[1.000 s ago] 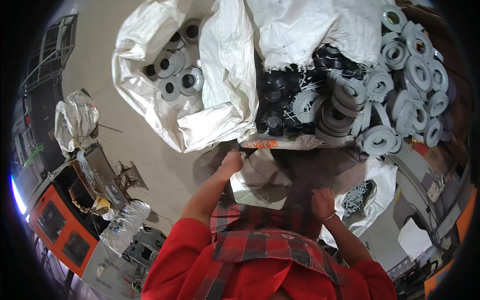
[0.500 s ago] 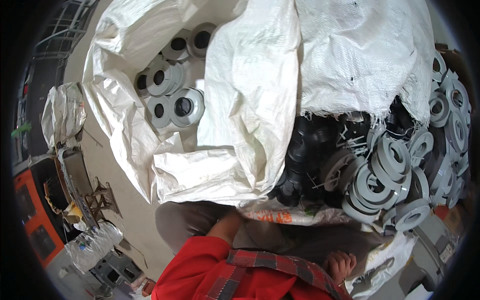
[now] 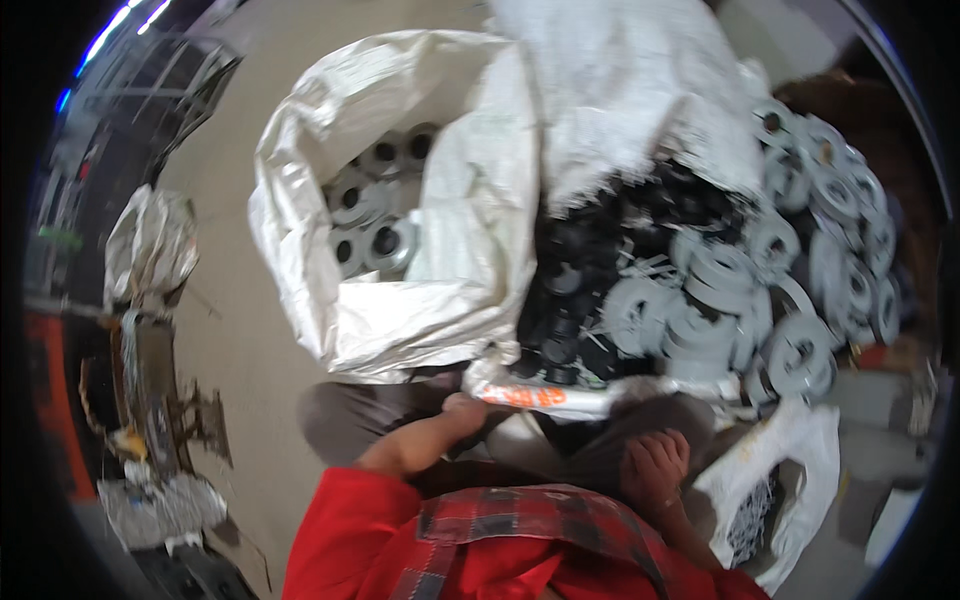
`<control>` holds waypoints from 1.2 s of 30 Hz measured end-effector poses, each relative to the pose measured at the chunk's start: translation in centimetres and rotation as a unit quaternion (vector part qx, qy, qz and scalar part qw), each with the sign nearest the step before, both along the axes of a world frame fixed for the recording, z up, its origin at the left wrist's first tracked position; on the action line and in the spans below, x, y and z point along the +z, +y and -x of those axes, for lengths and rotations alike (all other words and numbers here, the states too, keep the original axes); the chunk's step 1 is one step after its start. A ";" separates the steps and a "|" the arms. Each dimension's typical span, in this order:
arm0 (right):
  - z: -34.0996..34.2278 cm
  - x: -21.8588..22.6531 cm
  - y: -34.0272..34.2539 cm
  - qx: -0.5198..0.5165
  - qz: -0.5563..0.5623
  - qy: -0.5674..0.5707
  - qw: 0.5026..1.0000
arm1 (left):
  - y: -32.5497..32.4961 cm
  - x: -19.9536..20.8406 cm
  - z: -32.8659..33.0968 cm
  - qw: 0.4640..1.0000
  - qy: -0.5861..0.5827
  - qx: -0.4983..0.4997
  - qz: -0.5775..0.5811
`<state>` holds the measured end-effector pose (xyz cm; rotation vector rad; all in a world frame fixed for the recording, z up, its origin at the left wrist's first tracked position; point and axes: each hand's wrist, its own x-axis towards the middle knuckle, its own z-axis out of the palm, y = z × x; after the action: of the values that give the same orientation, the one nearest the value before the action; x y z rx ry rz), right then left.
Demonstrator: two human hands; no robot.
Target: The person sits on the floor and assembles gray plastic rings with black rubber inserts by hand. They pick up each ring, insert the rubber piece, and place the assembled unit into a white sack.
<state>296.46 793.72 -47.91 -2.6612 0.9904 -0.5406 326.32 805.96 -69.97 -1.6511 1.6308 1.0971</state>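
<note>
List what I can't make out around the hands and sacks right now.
All in the head view:
Left hand's grip: blurred, fingers hidden by the hand itself.
Right hand's grip: curled and blurred; contents unclear.
Grey ringed plastic parts: some hidden by the open white sack's wall.
Black round plastic parts: partly covered by frayed white woven sacking.
Tiny grey pieces: too small to tell apart.

Slight blur, glowing strip (image 3: 104, 40) upper left, dark fisheye edges
</note>
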 end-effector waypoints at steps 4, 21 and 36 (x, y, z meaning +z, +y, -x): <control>1.5 0.7 -0.1 -0.005 -0.043 -0.060 0.997 | -1.9 11.6 -0.1 0.998 -0.034 -0.017 0.045; -1.0 2.3 -3.9 -0.016 -0.197 -0.020 0.980 | -12.7 22.2 8.5 0.755 0.454 0.418 0.221; 2.6 0.5 -13.2 -0.188 -0.540 -0.693 0.439 | -36.2 12.0 17.1 0.716 0.384 0.561 0.157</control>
<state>293.87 780.57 -47.43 -0.3088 0.7314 -1.2116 309.22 769.79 -57.97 -2.7837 1.0932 2.4610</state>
